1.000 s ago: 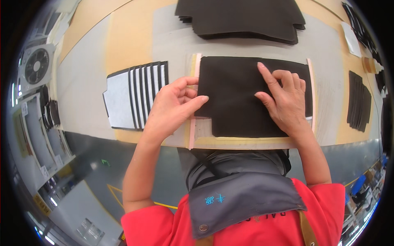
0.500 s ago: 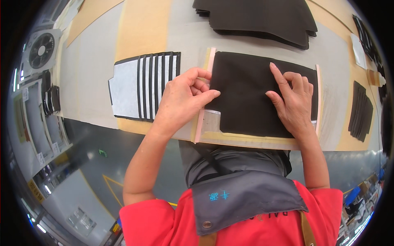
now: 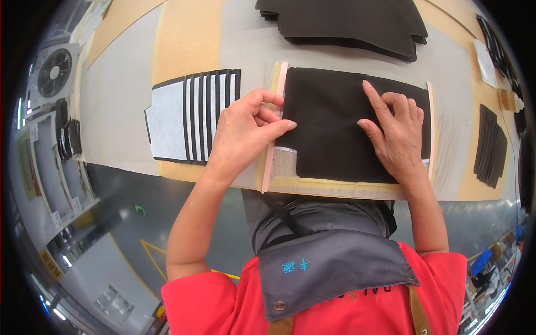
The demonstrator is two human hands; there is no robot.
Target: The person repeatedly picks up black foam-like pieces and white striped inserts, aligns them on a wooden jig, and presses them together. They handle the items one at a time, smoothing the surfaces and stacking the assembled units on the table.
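A black, leather-like sheet lies flat on the table between two pale pink strips, a notch cut in its lower left corner. At its left edge is my left hand, thumb on top and bent fingers at the rim; whether the fingertips reach under it is hidden. My right hand rests on the sheet's right part, index finger stretched toward the far edge, thumb spread and other fingers loosely bent. Left of my left hand lies a white panel with black edging and several black ribs, partly covered by that hand.
A stack of dark sheets sits at the far side. Narrow dark pieces lie at the right, near a small bottle and white paper. A fan and a shelf rack stand at the left. The table's near edge runs before my waist.
The view has shifted slightly, so the table appears a little further left and up. Both hands keep almost the same place on the black sheet.
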